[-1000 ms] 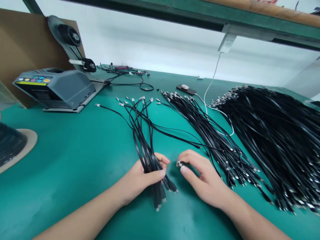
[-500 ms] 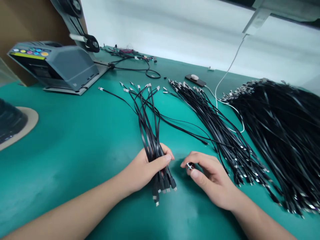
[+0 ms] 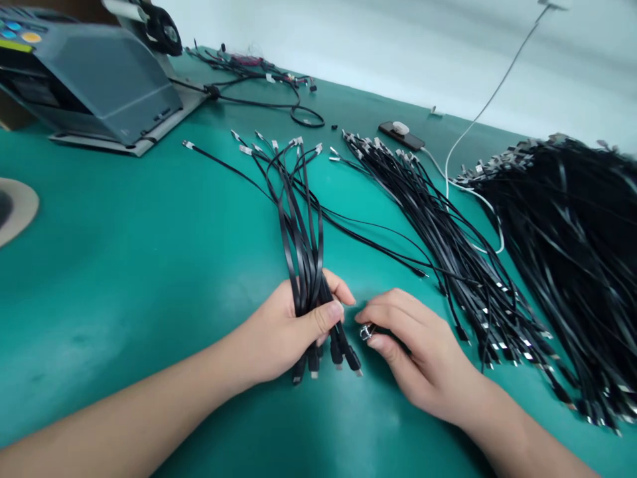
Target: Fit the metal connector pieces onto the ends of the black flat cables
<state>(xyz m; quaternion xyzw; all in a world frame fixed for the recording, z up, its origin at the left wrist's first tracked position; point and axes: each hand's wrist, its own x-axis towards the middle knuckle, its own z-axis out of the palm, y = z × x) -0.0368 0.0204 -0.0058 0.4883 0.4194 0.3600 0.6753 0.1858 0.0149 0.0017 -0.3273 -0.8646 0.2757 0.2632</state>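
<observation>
A bundle of flat black cables [image 3: 304, 242] is gripped in my left hand [image 3: 293, 325], near their lower connectors. The dark connectors hang below my fingers, and the silver ends fan out on the green table beyond. To the right of the bundle, my right hand [image 3: 423, 352] pinches a small shiny metal piece [image 3: 367, 331] between thumb and fingertips. What this piece is cannot be made out. It is close to the bundle without touching it.
Right of my hands lie a cable bunch [image 3: 432, 232] and a larger black cable pile [image 3: 577, 245]. A phone [image 3: 402, 135] with a white cord is behind. Back left are a grey machine [image 3: 109, 79] and loose wires [image 3: 249, 73]. A roll [image 3: 22, 209] is at the left edge.
The view has shifted, so the machine and roll sit further left. My right hand has come slightly closer to the bundle. The lower connectors in my left hand have spread apart.
</observation>
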